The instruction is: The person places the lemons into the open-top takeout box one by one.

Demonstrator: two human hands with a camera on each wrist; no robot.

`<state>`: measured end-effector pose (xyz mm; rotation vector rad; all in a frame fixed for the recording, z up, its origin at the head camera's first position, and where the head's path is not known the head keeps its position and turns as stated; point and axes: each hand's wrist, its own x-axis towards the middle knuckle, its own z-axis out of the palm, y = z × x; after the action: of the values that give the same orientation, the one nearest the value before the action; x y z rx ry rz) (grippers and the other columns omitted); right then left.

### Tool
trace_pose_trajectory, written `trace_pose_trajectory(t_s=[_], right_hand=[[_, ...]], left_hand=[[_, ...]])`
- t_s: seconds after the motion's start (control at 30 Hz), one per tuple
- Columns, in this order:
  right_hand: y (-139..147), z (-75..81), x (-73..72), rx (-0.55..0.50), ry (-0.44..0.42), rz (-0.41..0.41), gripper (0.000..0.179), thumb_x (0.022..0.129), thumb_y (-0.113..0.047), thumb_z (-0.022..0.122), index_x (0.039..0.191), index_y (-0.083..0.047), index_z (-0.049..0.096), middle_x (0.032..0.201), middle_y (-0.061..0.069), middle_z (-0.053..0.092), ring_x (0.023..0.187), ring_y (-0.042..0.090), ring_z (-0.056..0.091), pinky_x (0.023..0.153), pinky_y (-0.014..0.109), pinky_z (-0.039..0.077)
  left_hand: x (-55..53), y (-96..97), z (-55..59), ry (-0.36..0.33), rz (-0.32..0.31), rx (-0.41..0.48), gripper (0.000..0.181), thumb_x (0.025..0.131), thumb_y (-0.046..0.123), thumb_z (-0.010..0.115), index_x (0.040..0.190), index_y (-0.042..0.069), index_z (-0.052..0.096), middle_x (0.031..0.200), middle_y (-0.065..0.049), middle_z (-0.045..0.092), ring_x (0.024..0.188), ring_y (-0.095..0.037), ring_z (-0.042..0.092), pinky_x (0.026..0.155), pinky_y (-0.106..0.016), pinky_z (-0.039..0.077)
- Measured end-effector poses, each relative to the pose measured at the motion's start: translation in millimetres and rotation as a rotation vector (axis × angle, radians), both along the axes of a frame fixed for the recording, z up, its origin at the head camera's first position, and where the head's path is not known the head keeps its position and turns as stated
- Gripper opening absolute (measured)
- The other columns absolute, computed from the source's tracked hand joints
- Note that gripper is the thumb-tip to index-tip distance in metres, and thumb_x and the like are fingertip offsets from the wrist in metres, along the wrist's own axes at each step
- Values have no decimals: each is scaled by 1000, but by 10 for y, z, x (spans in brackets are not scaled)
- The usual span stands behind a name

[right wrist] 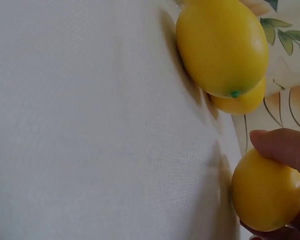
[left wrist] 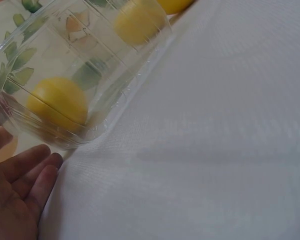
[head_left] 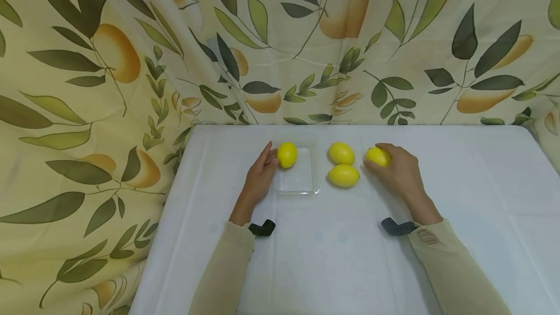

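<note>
A clear plastic container (head_left: 302, 186) stands on the table with one yellow lemon (head_left: 287, 155) inside, at its far left. My left hand (head_left: 261, 174) rests against the container's left side. In the left wrist view its fingers (left wrist: 32, 175) are loosely extended beside the container wall (left wrist: 102, 60). To the right of the container, two lemons lie close together, a rear lemon (head_left: 341, 153) and a front lemon (head_left: 343, 176). My right hand (head_left: 400, 169) grips another lemon (right wrist: 266, 192) between thumb and fingers, right of that pair. The right wrist view hides part of the fingers behind the lemon.
A white cloth covers the table (head_left: 323, 266). Behind it and at the left hangs a curtain (head_left: 280, 62) printed with leaves and fruit. Dark straps with a protruding piece, a left one (head_left: 262, 228) and a right one (head_left: 398, 226), sit at my wrists.
</note>
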<state>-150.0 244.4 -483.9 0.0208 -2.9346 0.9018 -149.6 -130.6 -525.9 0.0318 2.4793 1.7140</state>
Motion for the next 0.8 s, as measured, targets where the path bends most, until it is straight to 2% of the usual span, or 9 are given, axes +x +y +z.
trace_pose_trajectory(t_s=[0.37,0.57,0.8], right_hand=[[-150,107,71,-64,148,-44,61,84,-39,83,132,-5,65,121,22,69,105,38,63,85,49,44],[-313,197,85,-86,163,1,60,86,-36,82,135,-5,64,123,20,69,104,36,63,84,48,49],[-506,362,58,-109,195,44,60,87,-35,81,135,-5,62,118,19,69,100,33,62,78,41,46]], left_hand=[[12,-14,12,-14,4,-11,59,107,48,47,161,41,26,154,19,46,143,-9,46,123,-43,35],[-2,-21,-13,-19,5,-3,60,106,49,46,161,41,25,155,17,46,143,-10,46,123,-43,35],[-11,-15,-10,1,-2,1,58,106,47,47,160,43,25,153,17,47,140,-10,49,122,-42,36]])
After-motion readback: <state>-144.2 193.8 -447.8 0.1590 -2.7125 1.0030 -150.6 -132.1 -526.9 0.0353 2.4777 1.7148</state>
